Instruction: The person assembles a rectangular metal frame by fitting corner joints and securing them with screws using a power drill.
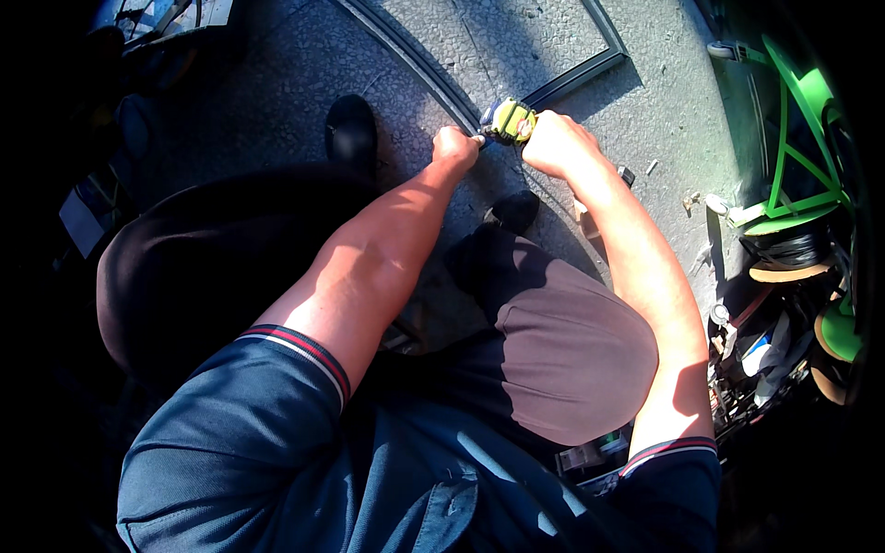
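A dark metal profile frame (pixel 419 69) lies on the ground in front of me, its near corner between my two hands. My left hand (pixel 454 147) is closed at that corner, fingers curled against the frame's end; whatever is inside them is hidden. A small rounded yellow-and-black tool (pixel 513 121) sits at the right of the corner. My right hand (pixel 560 145) is closed around its near side. Its exact kind does not show clearly, and the right fingers are partly hidden behind the hand.
Black shoes (pixel 351 134) stand on the speckled grey floor (pixel 277 83). To the right is a green metal rack on casters (pixel 800 152) with spools of black cable or strip (pixel 788 249). Assorted clutter (pixel 751 359) lies below it. A blue-grey case or cart (pixel 171 20) is at the far left.
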A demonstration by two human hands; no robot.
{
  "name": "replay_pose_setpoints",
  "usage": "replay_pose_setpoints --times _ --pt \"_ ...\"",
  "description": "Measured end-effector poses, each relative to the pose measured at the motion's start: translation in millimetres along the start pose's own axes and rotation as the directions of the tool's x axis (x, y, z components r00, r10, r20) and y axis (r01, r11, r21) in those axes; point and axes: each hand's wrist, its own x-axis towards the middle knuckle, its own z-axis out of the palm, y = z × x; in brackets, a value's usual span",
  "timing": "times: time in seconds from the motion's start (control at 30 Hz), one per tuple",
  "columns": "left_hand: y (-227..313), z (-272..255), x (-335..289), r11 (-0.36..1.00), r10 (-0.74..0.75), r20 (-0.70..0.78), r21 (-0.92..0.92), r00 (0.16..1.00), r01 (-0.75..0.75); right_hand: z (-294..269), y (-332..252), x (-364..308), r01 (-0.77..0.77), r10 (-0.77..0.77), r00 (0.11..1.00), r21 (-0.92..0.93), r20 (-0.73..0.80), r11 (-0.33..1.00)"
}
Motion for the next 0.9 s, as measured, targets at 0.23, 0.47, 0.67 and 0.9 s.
replay_pose_setpoints --times 0.23,0.47,0.67,0.9 --pt "17 -10 -15 1.000 0.019 0.004 0.021 1.000 -0.019 0 2 -3 0.049 -0.051 0.998 -0.057 -0.044 0.997" --pt "16 4 -14 0.997 0.063 -0.045 0.044 0.997 -0.061 26 43 -1 0.131 -0.148 0.972 -0.102 -0.181 0.986" --pt "-10 1 0 0.986 0.147 -0.035 0.083 0.988 -0.144 35 63 -44 0.190 -0.124 0.945 0.200 -0.303 0.961" --pt "-24 7 13 0.938 0.334 0.093 0.059 0.938 -0.340 191 138 -46 0.222 0.200 0.758 0.533 -0.621 0.816"
